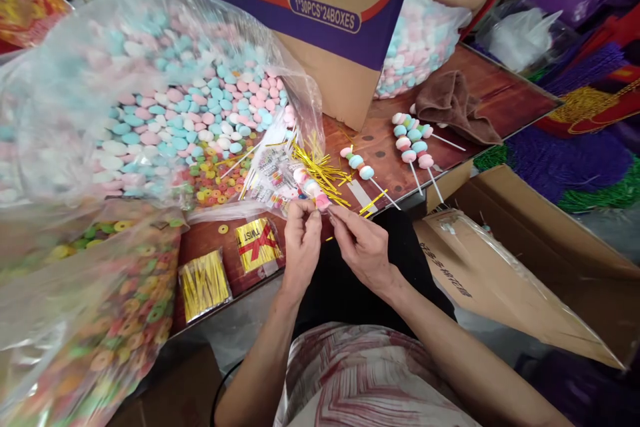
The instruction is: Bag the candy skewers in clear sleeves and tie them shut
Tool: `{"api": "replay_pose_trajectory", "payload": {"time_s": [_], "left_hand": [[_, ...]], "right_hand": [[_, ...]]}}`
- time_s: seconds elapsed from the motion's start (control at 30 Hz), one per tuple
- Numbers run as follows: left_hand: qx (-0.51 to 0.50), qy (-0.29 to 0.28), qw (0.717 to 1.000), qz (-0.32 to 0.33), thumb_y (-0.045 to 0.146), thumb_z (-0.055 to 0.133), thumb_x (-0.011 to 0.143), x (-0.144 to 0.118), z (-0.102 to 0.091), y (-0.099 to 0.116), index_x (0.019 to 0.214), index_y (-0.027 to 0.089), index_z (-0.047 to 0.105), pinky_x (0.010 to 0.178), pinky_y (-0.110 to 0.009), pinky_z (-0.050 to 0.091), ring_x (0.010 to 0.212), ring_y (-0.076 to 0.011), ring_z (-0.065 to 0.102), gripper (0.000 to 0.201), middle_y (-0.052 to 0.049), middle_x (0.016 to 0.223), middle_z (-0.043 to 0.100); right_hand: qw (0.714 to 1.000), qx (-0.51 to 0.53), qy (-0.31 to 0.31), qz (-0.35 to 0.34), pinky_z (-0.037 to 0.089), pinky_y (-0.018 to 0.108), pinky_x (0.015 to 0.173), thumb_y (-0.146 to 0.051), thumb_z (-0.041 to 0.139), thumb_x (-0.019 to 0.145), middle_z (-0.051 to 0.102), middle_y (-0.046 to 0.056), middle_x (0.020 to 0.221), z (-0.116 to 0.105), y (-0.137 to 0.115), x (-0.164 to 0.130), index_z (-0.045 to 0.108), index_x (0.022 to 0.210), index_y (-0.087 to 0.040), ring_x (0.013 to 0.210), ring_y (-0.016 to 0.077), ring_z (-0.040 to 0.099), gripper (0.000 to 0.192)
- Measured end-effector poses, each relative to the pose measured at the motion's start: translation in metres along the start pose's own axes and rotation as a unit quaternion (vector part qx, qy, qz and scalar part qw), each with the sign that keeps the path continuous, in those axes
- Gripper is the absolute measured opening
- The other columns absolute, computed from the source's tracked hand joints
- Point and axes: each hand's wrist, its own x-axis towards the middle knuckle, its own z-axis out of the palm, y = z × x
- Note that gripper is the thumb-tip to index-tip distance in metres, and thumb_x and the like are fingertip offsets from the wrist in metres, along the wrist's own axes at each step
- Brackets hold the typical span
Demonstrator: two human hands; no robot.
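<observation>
At the near edge of the table, just in front of the lap, the left hand [301, 235] is pinching the neck of a small clear bag around a candy skewer [311, 188], fingers closed on it, while the right hand [361, 240] is closing thumb and forefinger on what looks like a gold twist tie [345, 201] at the same spot; the tie itself is too thin to make out clearly between the fingers. The skewer is pointing away from the body, its pastel pieces just above both sets of fingertips. To do this well, I judge the left hand should be holding the film gathered tight under the lowest sweet while the right is winding the tie snugly, so the wrap is not slipping.

On the far left, a big clear sack of pastel sweets [165, 100] is slumping over the reddish-brown table [500, 97], with a bag of ring-shaped sweets [125, 307] below it. Packets of gold ties [204, 283] are lying near the edge. Loose ties [320, 167] are lying beyond the hands, then finished skewers [413, 140], a brown cloth [453, 103] and an open cardboard box [530, 267] on the right. Another person is sitting across the table.
</observation>
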Motion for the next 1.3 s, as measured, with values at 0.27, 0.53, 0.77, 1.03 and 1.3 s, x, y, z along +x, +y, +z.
{"api": "replay_pose_trajectory", "payload": {"time_s": [0.27,0.53,0.77,1.03,1.3], "left_hand": [[0.088,-0.056,0.993,0.051,0.015,0.048,0.088,-0.003,-0.001,-0.005,0.082,0.022,0.043,0.066,-0.026,0.037,0.068,-0.0119,0.042,0.010,0.003,0.075,0.044],[-0.014,-0.025,0.999,-0.016,0.025,0.049,0.091,-0.001,0.002,0.001,0.081,0.021,0.046,0.070,-0.026,0.040,0.072,-0.0131,0.044,0.011,0.001,0.078,0.047],[0.004,-0.020,1.000,-0.007,0.023,0.048,0.091,0.000,0.001,0.001,0.081,0.021,0.046,0.068,-0.026,0.040,0.070,-0.0132,0.044,0.010,0.001,0.077,0.046],[0.074,-0.103,0.992,0.004,0.019,0.048,0.090,-0.007,-0.006,0.001,0.080,0.022,0.044,0.061,-0.026,0.036,0.061,-0.0114,0.040,0.011,0.004,0.069,0.042],[0.090,-0.038,0.995,0.017,0.033,0.063,0.087,-0.003,-0.009,0.009,0.095,0.022,0.047,0.068,-0.026,0.045,0.076,-0.0135,0.053,0.021,0.000,0.086,0.052]], "right_hand": [[0.992,-0.023,-0.124,0.018,0.058,0.025,0.079,-0.012,0.044,0.097,0.077,0.010,0.106,-0.003,0.011,0.001,0.062,0.130,-0.015,0.086,0.0160,0.074,0.038],[0.984,0.060,-0.041,0.162,0.051,0.023,0.064,-0.025,0.053,0.095,0.073,0.004,0.080,-0.009,-0.003,0.005,0.065,0.100,-0.017,0.063,0.0121,0.065,0.015],[0.833,0.329,-0.218,0.387,0.026,0.022,0.044,-0.035,0.050,0.093,0.048,-0.007,0.047,-0.026,-0.018,0.015,0.051,0.072,-0.019,0.041,0.0072,0.034,0.026],[0.866,0.337,-0.137,0.342,0.034,0.023,0.052,-0.035,0.053,0.093,0.045,-0.007,0.052,-0.015,-0.016,0.015,0.050,0.071,-0.020,0.049,0.0083,0.038,0.027],[0.956,0.120,-0.138,0.230,0.034,0.022,0.054,-0.027,0.046,0.096,0.048,-0.005,0.060,-0.013,-0.012,0.007,0.054,0.078,-0.020,0.052,0.0087,0.040,0.020]]}}
